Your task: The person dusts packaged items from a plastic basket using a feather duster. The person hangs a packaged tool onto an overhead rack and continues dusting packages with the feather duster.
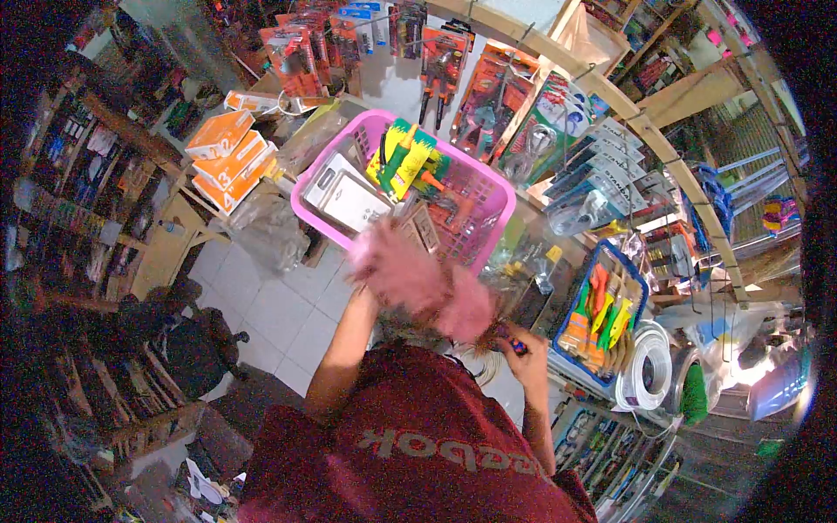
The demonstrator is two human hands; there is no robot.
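A blurred pink cloth [414, 279] drapes over my left hand, hiding its fingers, just in front of a pink plastic basket [309, 218]. My right hand [528, 350] is closed around a small tool with a dark blue and red handle [513, 342]; its far end runs toward the cloth and its kind is not clear. Inside the basket lie a white packaged item [346, 202], yellow-and-green carded goods [403, 161] and orange-and-clear packs [452, 213].
Right of my hands is a blue-rimmed tray [558, 344] of paintbrushes [602, 318], beside a coil of white hose [647, 366]. Orange boxes [228, 161] stack at the left. Carded tools [445, 65] hang behind the basket. Pale floor tiles [279, 305] show at lower left.
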